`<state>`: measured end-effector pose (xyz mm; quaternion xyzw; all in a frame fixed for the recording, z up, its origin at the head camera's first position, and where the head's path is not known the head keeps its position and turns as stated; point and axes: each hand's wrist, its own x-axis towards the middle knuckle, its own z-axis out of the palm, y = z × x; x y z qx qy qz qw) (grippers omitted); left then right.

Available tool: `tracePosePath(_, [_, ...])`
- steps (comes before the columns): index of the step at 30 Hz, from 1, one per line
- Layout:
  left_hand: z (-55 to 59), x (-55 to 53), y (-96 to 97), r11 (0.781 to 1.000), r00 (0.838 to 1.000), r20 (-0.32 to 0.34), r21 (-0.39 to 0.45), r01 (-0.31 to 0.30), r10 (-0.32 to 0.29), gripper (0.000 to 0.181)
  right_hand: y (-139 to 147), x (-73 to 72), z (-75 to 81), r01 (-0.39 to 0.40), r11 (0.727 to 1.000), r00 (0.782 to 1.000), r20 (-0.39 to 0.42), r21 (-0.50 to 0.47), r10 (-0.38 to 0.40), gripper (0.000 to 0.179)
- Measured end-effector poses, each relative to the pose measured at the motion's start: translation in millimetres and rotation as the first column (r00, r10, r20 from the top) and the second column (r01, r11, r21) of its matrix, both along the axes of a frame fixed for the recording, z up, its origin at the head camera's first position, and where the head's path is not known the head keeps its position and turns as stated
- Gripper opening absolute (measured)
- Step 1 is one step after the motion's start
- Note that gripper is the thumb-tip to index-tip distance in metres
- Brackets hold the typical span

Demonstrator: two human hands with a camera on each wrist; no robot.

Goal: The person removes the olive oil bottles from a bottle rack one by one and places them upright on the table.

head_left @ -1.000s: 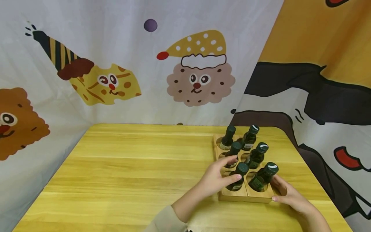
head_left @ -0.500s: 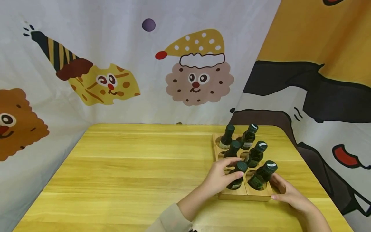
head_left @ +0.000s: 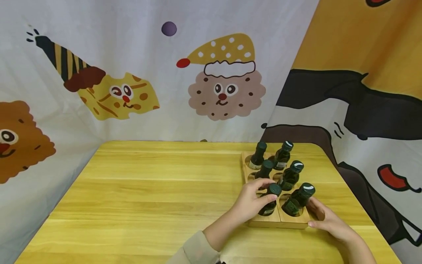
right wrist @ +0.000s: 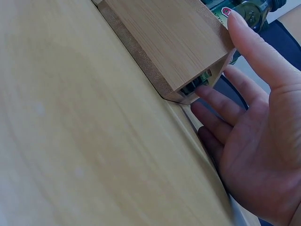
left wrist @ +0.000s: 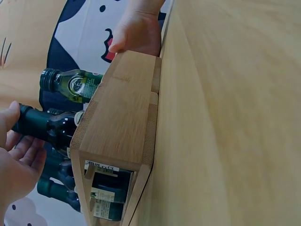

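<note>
A bamboo bottle rack (head_left: pixel 278 222) stands at the right of the table, holding several dark green bottles in two rows. My left hand (head_left: pixel 251 200) grips the neck of the front left bottle (head_left: pixel 269 208), thumb on the near side and fingers behind. In the left wrist view, that bottle (left wrist: pixel 35 123) still sits in the rack. My right hand (head_left: pixel 329 221) holds the rack's front right corner, with thumb at the front edge and fingers along the side. The right wrist view shows this thumb (right wrist: pixel 249 44) by the upper corner. Next to it leans the front right bottle (head_left: pixel 298 201).
The wooden table (head_left: pixel 148 194) stretches to the left of the rack. A curtain (head_left: pixel 138 44) printed with cartoon figures hangs behind the table and along its sides. Other bottles (head_left: pixel 258 156) stand in the rack's back holes.
My left hand has shifted slightly right, and its fingers have closed in around the front left bottle's neck. My right hand has stayed at the rack's corner.
</note>
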<state>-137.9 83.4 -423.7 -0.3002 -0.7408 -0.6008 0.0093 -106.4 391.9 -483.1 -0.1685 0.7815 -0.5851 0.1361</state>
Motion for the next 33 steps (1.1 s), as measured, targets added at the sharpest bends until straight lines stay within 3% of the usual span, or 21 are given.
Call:
tracePosePath(6, [2.8,-0.4,0.1,1.0,1.0,-0.004,0.0,-0.004,0.004,0.037,1,-0.6,1.1,0.0,1.0,1.0,0.001,0.008,0.0,0.081])
tracePosePath(18, [20.8,0.9,-5.5,0.999,0.998,-0.056,0.039,-0.01,0.012,0.036,-1,0.2,1.7,-0.002,1.0,1.0,-0.009,0.014,0.003,0.08])
tracePosePath(23, [29.8,0.9,-10.1,0.998,0.999,-0.044,0.07,0.001,0.002,0.035,0,0.3,0.7,0.003,1.0,1.0,-0.01,0.023,-0.003,0.08])
tracePosePath(33, [45.9,-6.7,-26.2,0.994,0.998,-0.068,0.111,0.006,0.001,0.036,-1,0.4,-0.1,0.003,1.0,1.0,-0.013,0.009,-0.002,0.08])
